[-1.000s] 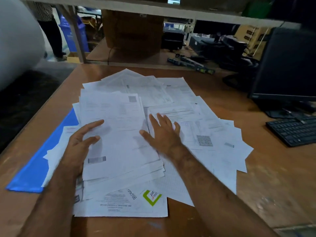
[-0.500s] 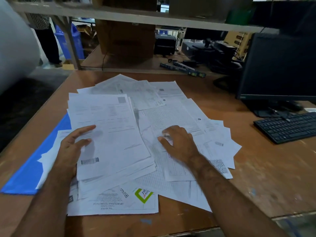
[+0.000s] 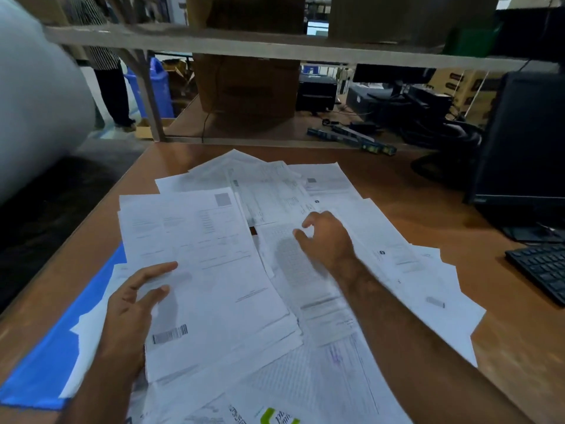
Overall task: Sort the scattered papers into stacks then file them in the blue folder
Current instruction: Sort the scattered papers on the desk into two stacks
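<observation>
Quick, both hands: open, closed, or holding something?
Left hand: open, fingers resting flat on the left paper stack.
Right hand: fingers curled over the scattered papers; blurred, grip cannot be told.

Bare wooden table lies open behind and right of the papers. The monitor and keyboard block the far right. A low shelf hangs over the back edge.

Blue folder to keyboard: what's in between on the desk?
Head view: overlapping papers and both hands, left, right, span from blue folder towards keyboard.
</observation>
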### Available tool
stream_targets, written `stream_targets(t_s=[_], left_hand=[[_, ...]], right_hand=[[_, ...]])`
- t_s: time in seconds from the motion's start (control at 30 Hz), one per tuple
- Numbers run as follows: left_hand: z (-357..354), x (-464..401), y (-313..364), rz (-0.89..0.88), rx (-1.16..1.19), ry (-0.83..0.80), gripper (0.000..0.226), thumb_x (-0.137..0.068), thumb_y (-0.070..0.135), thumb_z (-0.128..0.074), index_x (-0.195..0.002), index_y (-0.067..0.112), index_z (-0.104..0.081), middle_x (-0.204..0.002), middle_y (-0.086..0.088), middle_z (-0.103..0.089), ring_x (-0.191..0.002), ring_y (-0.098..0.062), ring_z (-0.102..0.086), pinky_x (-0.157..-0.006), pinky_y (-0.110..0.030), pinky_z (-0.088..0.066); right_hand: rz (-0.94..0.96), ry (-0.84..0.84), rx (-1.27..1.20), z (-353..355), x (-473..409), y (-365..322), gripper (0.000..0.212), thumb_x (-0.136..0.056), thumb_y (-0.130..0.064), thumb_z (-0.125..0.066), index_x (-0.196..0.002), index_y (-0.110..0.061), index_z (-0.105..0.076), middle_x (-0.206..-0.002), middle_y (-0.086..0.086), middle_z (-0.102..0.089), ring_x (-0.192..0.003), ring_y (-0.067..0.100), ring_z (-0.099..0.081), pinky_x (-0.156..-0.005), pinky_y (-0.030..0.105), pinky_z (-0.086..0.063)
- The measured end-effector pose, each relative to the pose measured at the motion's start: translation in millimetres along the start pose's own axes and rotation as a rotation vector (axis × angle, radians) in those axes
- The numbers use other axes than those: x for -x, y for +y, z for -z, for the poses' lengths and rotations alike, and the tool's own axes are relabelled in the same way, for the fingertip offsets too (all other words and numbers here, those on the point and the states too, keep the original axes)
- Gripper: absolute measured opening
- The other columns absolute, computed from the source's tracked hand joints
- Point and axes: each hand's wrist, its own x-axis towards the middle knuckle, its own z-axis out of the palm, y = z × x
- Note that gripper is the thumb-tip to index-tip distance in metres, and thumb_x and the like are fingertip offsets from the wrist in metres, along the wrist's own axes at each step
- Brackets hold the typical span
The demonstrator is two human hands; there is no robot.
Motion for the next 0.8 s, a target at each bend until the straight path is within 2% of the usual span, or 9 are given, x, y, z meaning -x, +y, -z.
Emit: stream_targets(t_s=[0.07, 0.17, 0.27, 0.37, 0.47, 0.57, 0.63, 0.73, 0.8], left_hand=[[-1, -1, 1, 0.010, -0.004, -0.010, 0.039, -0.096, -0.009, -0.054, -0.117, 0.018, -0.073, -0.124, 0.022, -0.066, -0.103, 0.016, -0.061, -0.080, -0.008, -0.046], [-1, -5, -2, 0.062, 0.001, 0.004, 0.038, -0.097, -0.005, -0.055, -0.114, 0.023, -0.074, -0.121, 0.027, -0.066, -0.099, 0.018, -0.060, -0.084, -0.016, -0.044], [3, -9, -7, 0.064, -0.043, 0.014, 0.037, -0.095, -0.003, -0.059, -0.111, 0.026, -0.075, -0.121, 0.029, -0.067, -0.107, 0.016, -0.058, -0.092, -0.023, -0.042], [4, -12, -8, 0.076, -0.037, 0.021, 0.036, -0.094, -0.004, -0.060, -0.111, 0.025, -0.076, -0.122, 0.029, -0.067, -0.108, 0.014, -0.059, -0.090, -0.022, -0.042], [3, -12, -8, 0.079, -0.006, 0.009, 0.036, -0.094, -0.006, -0.059, -0.112, 0.021, -0.075, -0.119, 0.030, -0.068, -0.104, 0.017, -0.061, -0.088, -0.017, -0.047], [0, -8, -2, 0.048, 0.010, -0.012, 0.038, -0.094, -0.009, -0.056, -0.112, 0.020, -0.074, -0.116, 0.031, -0.069, -0.102, 0.018, -0.061, -0.084, -0.010, -0.052], [-2, -5, 3, 0.035, 0.013, -0.018, 0.041, -0.093, -0.011, -0.055, -0.114, 0.020, -0.073, -0.116, 0.029, -0.070, -0.101, 0.018, -0.061, -0.083, -0.008, -0.052], [-1, -2, 5, 0.030, 0.008, -0.038, 0.041, -0.094, -0.011, -0.054, -0.118, 0.017, -0.071, -0.125, 0.025, -0.065, -0.106, 0.015, -0.061, -0.086, -0.014, -0.052], [-1, 0, 7, 0.016, -0.001, -0.055, 0.042, -0.094, -0.011, -0.054, -0.121, 0.017, -0.070, -0.126, 0.024, -0.064, -0.110, 0.012, -0.060, -0.090, -0.014, -0.049]], right_hand=[[-0.098, 0.020, -0.017, -11, -42, 0, 0.052, -0.089, -0.054, -0.070, -0.124, -0.018, -0.060, -0.127, 0.007, -0.058, -0.114, 0.025, -0.060, -0.087, 0.033, -0.055], [-0.229, -0.004, 0.011, -33, -94, 0, 0.085, -0.082, -0.068, -0.068, -0.144, -0.017, -0.043, -0.141, 0.013, -0.051, -0.125, 0.032, -0.055, -0.096, 0.045, -0.057], [-0.286, -0.065, 0.126, -49, -130, 0, 0.096, -0.080, -0.069, -0.070, -0.152, -0.021, -0.030, -0.145, 0.014, -0.050, -0.129, 0.035, -0.054, -0.106, 0.049, -0.048], [-0.323, -0.041, 0.057, -46, -151, 0, 0.077, -0.082, -0.041, -0.082, -0.144, -0.023, -0.038, -0.128, 0.012, -0.063, -0.112, 0.032, -0.064, -0.099, 0.046, -0.052], [-0.307, -0.040, -0.252, -19, -141, 1, 0.053, -0.089, -0.014, -0.076, -0.132, -0.026, -0.049, -0.123, 0.009, -0.065, -0.100, 0.027, -0.069, -0.081, 0.038, -0.063], [-0.288, -0.058, -0.558, 15, -92, 6, 0.063, -0.093, -0.007, -0.069, -0.144, -0.035, -0.044, -0.128, -0.002, -0.057, -0.089, 0.019, -0.069, -0.061, 0.027, -0.062], [-0.269, -0.099, -0.552, 33, -41, 19, 0.068, -0.094, -0.004, -0.064, -0.147, -0.040, -0.042, -0.135, -0.008, -0.052, -0.090, 0.015, -0.066, -0.065, 0.030, -0.063], [-0.227, -0.183, -0.355, 53, 43, 49, 0.050, -0.092, -0.011, -0.061, -0.134, -0.040, -0.057, -0.138, -0.010, -0.057, -0.103, 0.010, -0.059, -0.092, 0.036, -0.059], [-0.233, -0.310, -0.314, 66, 86, 64, 0.037, -0.091, -0.015, -0.065, -0.121, -0.037, -0.065, -0.132, -0.015, -0.059, -0.110, 0.010, -0.059, -0.095, 0.033, -0.057]])
